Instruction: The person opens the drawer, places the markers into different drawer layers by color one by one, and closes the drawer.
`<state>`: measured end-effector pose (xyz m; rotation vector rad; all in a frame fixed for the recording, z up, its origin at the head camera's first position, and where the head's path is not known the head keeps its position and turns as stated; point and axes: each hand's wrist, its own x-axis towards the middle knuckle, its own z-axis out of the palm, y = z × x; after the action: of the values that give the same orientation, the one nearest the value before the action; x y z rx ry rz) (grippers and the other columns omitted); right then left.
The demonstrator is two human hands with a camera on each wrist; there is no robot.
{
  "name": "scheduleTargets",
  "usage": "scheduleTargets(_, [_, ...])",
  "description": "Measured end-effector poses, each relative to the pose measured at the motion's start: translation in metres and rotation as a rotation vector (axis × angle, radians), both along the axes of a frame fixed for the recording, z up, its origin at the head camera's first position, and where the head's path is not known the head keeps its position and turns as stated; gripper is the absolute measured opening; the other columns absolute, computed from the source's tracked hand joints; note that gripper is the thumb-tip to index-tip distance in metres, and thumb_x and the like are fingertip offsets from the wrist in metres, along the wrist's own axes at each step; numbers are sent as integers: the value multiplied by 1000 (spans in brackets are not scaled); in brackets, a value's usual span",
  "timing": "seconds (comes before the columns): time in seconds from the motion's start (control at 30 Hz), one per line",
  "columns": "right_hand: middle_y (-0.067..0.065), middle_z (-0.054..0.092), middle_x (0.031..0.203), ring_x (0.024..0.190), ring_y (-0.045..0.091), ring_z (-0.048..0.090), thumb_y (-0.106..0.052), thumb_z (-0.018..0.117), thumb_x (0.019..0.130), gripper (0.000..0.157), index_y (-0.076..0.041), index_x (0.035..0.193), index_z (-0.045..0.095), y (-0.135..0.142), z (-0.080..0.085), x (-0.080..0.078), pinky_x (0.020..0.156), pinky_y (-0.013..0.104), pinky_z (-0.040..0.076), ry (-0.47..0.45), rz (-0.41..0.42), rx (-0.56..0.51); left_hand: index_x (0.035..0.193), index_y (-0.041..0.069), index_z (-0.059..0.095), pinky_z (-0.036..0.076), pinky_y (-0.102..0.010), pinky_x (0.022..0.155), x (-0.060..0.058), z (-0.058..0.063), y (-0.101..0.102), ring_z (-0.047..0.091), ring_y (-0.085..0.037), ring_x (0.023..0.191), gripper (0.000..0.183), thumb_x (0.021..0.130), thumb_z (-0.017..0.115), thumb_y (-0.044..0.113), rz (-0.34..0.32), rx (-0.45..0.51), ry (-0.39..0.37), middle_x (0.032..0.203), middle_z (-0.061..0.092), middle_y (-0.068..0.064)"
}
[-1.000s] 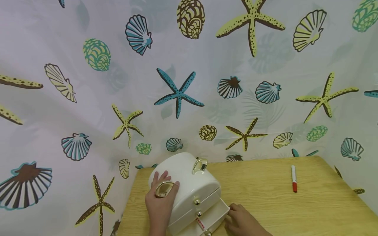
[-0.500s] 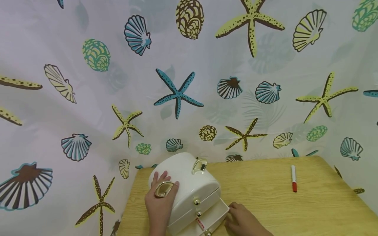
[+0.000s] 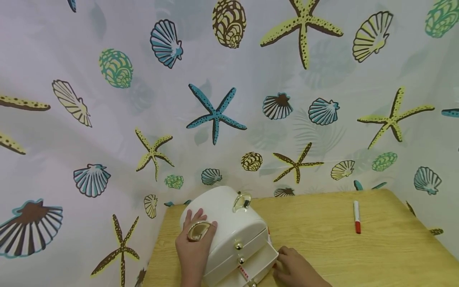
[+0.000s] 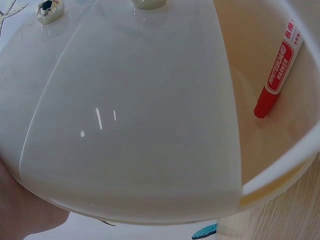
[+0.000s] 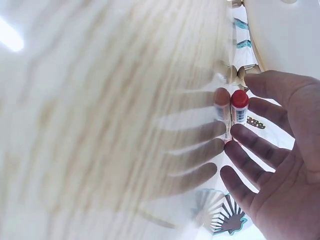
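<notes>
On the table sits a white rounded storage box (image 3: 233, 223) with gold loop handles and gold knobs. Its lower drawer (image 3: 263, 257) is pulled out. Inside it lies a whiteboard marker with a red cap (image 4: 280, 67). My left hand (image 3: 195, 239) rests on the box top, a gold loop (image 3: 199, 230) between thumb and fingers. Low by the drawer's right corner is my right hand (image 3: 295, 267). In the right wrist view, its fingers (image 5: 255, 145) spread loosely behind a second red-capped marker (image 5: 239, 106) on the table; I see no grip on it.
Another red-capped marker (image 3: 356, 217) lies apart on the right of the wood-grain table (image 3: 322, 239). Shell and starfish patterned sheeting (image 3: 251, 131) stands behind and at both sides.
Red and white parts of a marker now show beside the box's right side and under the drawer, where none showed before. Both hands stay nearly still.
</notes>
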<state>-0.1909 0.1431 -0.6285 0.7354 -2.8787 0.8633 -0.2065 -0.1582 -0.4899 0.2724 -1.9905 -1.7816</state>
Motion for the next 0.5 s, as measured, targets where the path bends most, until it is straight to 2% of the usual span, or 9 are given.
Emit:
scheduleTargets(0.23, [-10, 60, 92, 78, -1, 46, -28, 73, 86, 17, -21, 102, 69, -2, 0, 1, 62, 21, 42, 46, -41, -11, 99, 23, 75, 22, -38, 124, 1, -1, -2, 36, -1, 141, 40, 66, 90, 41, -10, 18, -1, 119, 70, 13])
scheduleTargets(0.5, [-10, 55, 85, 71, -2, 43, -20, 69, 90, 8, -20, 98, 67, -6, 6, 2, 58, 19, 41, -109, -101, -59, 100, 24, 74, 21, -40, 124, 2, 0, -5, 35, -1, 142, 41, 67, 90, 42, -22, 12, -7, 120, 69, 15])
